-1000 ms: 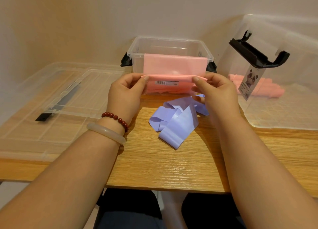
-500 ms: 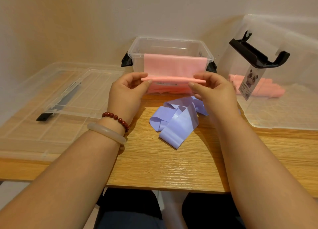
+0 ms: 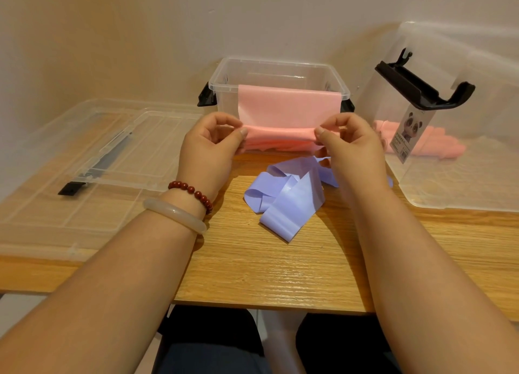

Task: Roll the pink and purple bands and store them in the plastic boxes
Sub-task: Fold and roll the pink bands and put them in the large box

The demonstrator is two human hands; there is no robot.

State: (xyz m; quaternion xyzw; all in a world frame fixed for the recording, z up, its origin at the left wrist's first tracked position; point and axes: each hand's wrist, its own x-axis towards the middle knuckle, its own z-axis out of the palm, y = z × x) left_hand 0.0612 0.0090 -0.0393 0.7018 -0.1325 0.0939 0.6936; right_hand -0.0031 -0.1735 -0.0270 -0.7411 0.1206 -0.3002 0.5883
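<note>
Nearest us the wooden desk runs across the view, and on it at twelve o'clock from its front edge lies the purple band, loose and looped on itself, not rolled and in no box. At ten o'clock from it the left wrist carries a pale bangle and a string of red beads. Just beyond the purple band we see both hands raised off the desk. The left hand pinches one end of the pink band between thumb and curled fingers, and the right hand pinches the other end the same way, so a narrow rolled or folded edge runs level between them. From that edge the pink band rises flat up the front wall of the small clear box at twelve o'clock and hangs over its front rim. We cannot tell how much of it lies inside. The box stands open with black clips at its sides. At two o'clock stands a large clear box bearing a black handle and a panda label; through its wall we see pink rolls lying together in it. At ten o'clock clear plastic lids lie flat on the desk, one with a black catch.
</note>
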